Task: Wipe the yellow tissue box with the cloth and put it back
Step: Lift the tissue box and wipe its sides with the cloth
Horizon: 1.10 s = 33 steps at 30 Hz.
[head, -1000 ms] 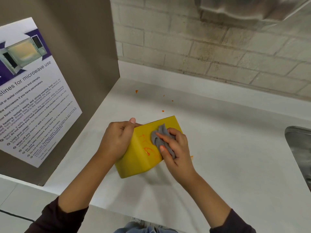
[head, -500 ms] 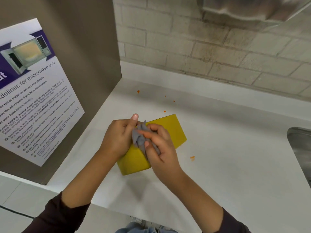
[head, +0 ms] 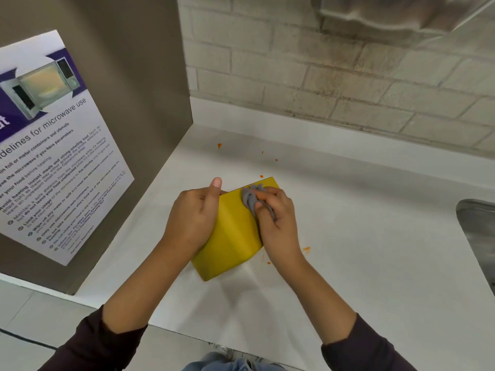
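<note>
The yellow tissue box (head: 232, 236) is tipped on the white counter (head: 361, 250) in the middle of the view. My left hand (head: 193, 218) grips its left side, thumb over the far top edge. My right hand (head: 277, 222) presses a crumpled grey cloth (head: 251, 199) against the box's upper right face near the far corner. The yellow face that shows looks free of orange marks. The box's right side is hidden behind my right hand.
Small orange crumbs (head: 306, 249) lie on the counter beside my right wrist, and more orange specks (head: 219, 145) lie toward the back. A brown cabinet side with a microwave poster (head: 53, 145) stands left. A steel sink (head: 479, 236) edge is at the right. A brick wall (head: 321, 84) runs behind.
My right hand slid the cloth from the box's left, near my left thumb, to its far right corner. The orange smears seen one second ago no longer show.
</note>
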Each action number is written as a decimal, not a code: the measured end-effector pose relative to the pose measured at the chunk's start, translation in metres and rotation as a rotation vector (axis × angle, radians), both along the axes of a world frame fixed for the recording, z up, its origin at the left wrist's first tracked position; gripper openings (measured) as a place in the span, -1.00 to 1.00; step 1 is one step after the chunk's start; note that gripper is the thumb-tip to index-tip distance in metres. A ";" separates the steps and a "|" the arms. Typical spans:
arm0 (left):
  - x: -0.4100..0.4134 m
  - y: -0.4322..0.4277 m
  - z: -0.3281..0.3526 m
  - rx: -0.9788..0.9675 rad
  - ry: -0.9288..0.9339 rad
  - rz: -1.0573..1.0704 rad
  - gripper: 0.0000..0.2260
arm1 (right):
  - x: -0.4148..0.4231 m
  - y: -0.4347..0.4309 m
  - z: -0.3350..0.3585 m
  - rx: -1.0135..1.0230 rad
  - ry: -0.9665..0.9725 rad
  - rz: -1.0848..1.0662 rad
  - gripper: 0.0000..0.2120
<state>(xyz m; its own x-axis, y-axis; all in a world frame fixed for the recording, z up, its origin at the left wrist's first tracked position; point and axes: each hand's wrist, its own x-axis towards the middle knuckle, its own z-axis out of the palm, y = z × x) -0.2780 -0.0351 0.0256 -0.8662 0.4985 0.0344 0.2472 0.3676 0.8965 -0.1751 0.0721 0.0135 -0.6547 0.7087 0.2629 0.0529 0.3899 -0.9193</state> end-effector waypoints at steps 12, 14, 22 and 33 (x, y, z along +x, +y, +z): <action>-0.011 -0.011 -0.010 0.048 -0.126 -0.050 -0.58 | 0.039 -0.004 -0.037 0.226 0.123 0.216 -0.81; -0.011 -0.013 -0.010 0.045 -0.123 -0.073 -0.60 | 0.036 0.011 -0.045 0.173 0.138 0.106 -0.83; -0.008 -0.024 -0.008 0.066 -0.060 -0.223 -0.71 | 0.017 0.058 -0.052 -0.771 0.112 -0.296 -0.81; -0.027 -0.061 -0.019 -0.196 -0.361 -0.684 -0.40 | 0.037 0.050 -0.055 -1.526 0.575 -0.073 -0.93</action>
